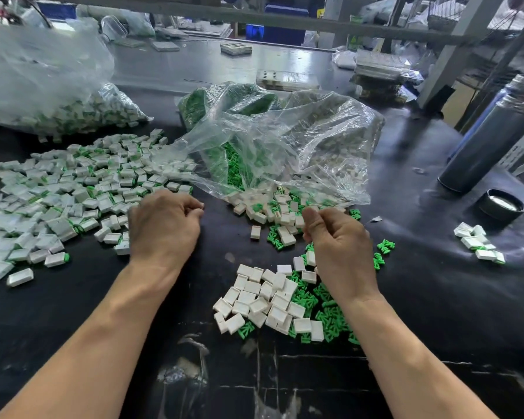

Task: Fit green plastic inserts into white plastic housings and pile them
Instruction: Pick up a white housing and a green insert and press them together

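Starting at the far left, a big clear crinkly plastic bag sits stuffed with what look like finished white-and-green pieces, and spilling out in front of it is the wide pile of assembled white rectangular housings with green ends poking out. Makes sense it's there: it's right under the left hand's reach, so done parts can just get dropped sideways.

The left hand hovers at the pile's right edge, back to the camera, fingers curled in toward the thumb. Can't tell if there's a part inside; nothing shows.

Behind and between the hands, a second clear plastic bag lies open on its side, glossy and wrinkled, with small bright green plastic inserts and loose white plastic housings tumbling out of its mouth. I'd guess it's tipped that way to feed stock forward.

The right hand is raised over that spill, thumb pressed to curled fingers in a pinch, though whatever it's pinching is hidden.

Closer in sits a mixed heap of blank boxy white shells and spiky little green inserts, matte, hard plastic. The black worktop is scuffed and shiny. Far right: a small cluster of assembled pieces, a black round lid, and a grey metal flask.
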Action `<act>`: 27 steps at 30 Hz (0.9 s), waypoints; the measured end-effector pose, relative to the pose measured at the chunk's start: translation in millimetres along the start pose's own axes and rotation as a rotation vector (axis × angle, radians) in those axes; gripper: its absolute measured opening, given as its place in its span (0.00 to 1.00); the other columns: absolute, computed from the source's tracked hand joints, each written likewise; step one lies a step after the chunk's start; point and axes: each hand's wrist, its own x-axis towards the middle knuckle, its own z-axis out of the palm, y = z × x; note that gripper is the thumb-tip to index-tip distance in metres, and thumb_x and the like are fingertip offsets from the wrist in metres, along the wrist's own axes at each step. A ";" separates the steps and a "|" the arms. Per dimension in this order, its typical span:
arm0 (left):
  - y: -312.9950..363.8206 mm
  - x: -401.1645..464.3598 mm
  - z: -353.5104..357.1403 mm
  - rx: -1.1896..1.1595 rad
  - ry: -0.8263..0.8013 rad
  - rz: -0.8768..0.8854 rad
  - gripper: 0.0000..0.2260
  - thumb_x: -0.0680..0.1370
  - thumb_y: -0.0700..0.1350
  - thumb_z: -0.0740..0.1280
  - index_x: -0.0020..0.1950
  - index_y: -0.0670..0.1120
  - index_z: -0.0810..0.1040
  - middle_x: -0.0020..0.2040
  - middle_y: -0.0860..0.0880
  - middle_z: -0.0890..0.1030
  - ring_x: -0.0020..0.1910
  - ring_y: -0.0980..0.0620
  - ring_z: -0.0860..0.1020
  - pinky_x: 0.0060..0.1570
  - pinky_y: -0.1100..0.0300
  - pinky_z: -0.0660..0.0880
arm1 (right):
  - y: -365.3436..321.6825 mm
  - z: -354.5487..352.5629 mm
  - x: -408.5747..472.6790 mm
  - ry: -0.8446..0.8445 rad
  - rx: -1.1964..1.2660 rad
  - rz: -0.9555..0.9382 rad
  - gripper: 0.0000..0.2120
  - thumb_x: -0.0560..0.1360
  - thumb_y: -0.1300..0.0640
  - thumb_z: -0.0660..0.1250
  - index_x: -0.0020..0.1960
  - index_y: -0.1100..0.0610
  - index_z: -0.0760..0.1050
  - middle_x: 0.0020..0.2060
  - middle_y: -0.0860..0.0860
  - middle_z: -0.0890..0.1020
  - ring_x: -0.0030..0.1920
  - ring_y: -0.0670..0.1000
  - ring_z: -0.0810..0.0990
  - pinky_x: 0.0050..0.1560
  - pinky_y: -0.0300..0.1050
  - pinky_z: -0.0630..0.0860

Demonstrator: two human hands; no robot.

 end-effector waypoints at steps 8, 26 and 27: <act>-14.4 9.0 -5.8 0.164 0.137 -0.037 0.09 0.78 0.46 0.73 0.58 0.48 0.86 0.55 0.40 0.81 0.58 0.35 0.76 0.59 0.42 0.69 | -0.9 2.4 2.1 -0.214 -0.227 -0.041 0.05 0.78 0.49 0.74 0.53 0.45 0.86 0.48 0.40 0.81 0.53 0.45 0.79 0.60 0.52 0.78; 31.1 -26.4 27.8 -0.077 -0.356 0.398 0.18 0.80 0.37 0.68 0.65 0.56 0.83 0.58 0.53 0.78 0.60 0.49 0.74 0.64 0.49 0.73 | -6.0 12.3 1.0 -0.219 -0.569 -0.216 0.11 0.81 0.45 0.68 0.58 0.47 0.85 0.49 0.45 0.78 0.52 0.46 0.73 0.54 0.40 0.68; 30.6 -25.8 27.3 -0.086 -0.362 0.405 0.18 0.80 0.35 0.68 0.63 0.55 0.83 0.58 0.52 0.78 0.60 0.49 0.74 0.64 0.49 0.74 | -6.6 12.1 1.1 -0.206 -0.551 -0.208 0.10 0.81 0.45 0.68 0.57 0.47 0.85 0.48 0.44 0.79 0.51 0.46 0.74 0.54 0.41 0.70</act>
